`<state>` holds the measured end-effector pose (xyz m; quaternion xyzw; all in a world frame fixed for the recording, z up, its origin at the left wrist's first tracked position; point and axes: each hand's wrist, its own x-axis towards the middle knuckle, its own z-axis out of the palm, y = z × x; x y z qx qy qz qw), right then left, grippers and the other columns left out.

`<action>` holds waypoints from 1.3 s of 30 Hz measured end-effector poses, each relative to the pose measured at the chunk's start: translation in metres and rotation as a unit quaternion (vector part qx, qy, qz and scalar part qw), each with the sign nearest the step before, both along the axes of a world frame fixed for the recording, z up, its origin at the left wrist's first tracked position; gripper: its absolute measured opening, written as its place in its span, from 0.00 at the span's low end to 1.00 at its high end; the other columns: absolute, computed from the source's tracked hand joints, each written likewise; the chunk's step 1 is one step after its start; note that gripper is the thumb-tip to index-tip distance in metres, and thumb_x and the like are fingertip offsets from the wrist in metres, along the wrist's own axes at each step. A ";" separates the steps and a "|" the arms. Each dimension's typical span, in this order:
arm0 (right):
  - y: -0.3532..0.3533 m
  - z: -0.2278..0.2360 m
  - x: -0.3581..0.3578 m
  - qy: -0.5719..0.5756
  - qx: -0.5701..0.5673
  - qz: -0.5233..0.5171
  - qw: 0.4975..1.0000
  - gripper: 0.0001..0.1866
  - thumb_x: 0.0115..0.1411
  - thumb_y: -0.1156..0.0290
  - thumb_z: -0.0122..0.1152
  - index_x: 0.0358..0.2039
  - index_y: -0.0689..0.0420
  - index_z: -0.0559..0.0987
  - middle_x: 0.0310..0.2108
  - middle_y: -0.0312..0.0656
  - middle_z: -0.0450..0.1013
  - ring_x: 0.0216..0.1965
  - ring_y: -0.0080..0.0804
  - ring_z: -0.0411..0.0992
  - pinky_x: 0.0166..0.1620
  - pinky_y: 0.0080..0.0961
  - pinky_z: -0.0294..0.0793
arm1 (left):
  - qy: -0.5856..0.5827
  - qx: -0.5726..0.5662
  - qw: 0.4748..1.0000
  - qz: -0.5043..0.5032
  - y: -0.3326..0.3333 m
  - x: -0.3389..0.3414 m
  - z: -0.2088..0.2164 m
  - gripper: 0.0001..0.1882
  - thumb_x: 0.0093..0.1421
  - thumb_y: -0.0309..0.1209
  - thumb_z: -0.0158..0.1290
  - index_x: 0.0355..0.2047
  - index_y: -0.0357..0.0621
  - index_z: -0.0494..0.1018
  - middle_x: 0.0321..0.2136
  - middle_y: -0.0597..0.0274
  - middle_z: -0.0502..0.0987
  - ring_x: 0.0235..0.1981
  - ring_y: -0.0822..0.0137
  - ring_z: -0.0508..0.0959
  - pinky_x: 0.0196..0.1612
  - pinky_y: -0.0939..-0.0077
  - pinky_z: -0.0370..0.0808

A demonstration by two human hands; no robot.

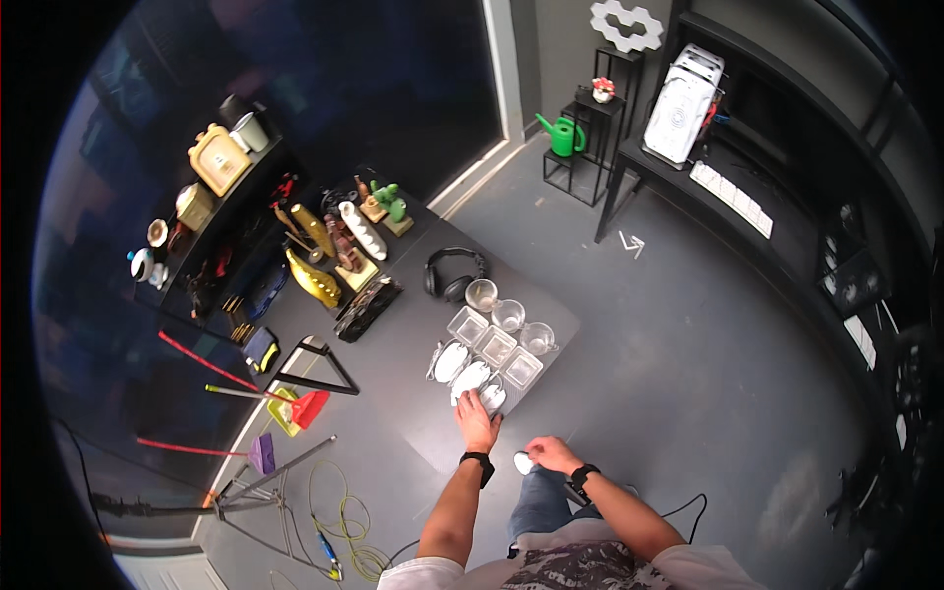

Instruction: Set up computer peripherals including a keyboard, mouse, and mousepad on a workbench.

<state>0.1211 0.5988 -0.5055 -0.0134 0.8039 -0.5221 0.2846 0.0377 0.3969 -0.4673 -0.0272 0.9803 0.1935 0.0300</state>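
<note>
My left hand (477, 425) reaches over the near end of a grey table, its fingers around the nearest white computer mouse (494, 395) and covering part of it. Beside it lie a second white mouse (471, 376) and a third white mouse (451, 362), with bundled cables. Just beyond them are square clear containers (495, 345) in a row, then a row of round clear cups (507, 315). My right hand (553, 454) hangs off the table by my leg, fingers curled in, with nothing visible in it. A white shoe tip (522, 462) shows below that hand.
Black headphones (456, 274) lie behind the cups. Farther left stand a gold ornament (313, 279), a cactus figure (389, 203) and other decorations. Brooms, a red dustpan (310, 408), a tripod (270, 501) and a loose yellow cable (349, 531) occupy the floor at left. A black desk (629, 162) stands at right.
</note>
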 end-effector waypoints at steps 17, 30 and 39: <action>-0.002 0.014 -0.025 0.008 -0.020 -0.051 0.998 0.09 0.58 0.70 0.59 0.37 0.56 0.82 0.31 0.42 0.81 0.34 0.33 0.80 0.41 0.28 0.78 | -0.020 -0.059 0.998 0.023 -0.048 -0.007 -0.018 0.36 0.43 0.36 0.69 0.48 0.36 0.64 0.43 0.46 0.70 0.50 0.45 0.68 0.53 0.57 0.68; 0.043 0.053 -0.152 0.098 -0.003 -0.029 0.995 0.10 0.55 0.63 0.59 0.33 0.52 0.83 0.35 0.45 0.80 0.39 0.46 0.79 0.44 0.39 0.77 | -0.146 0.172 0.969 0.097 -0.051 -0.012 0.037 0.31 0.38 0.45 0.73 0.34 0.31 0.79 0.30 0.47 0.82 0.33 0.55 0.82 0.39 0.60 0.77; 0.140 0.111 -0.216 0.104 -0.008 -0.062 0.993 0.25 0.62 0.46 0.57 0.35 0.59 0.82 0.33 0.45 0.80 0.37 0.43 0.79 0.43 0.37 0.77 | -0.079 0.283 0.952 -0.088 0.111 -0.139 0.100 0.29 0.42 0.37 0.73 0.38 0.28 0.76 0.30 0.49 0.82 0.31 0.61 0.82 0.37 0.67 0.77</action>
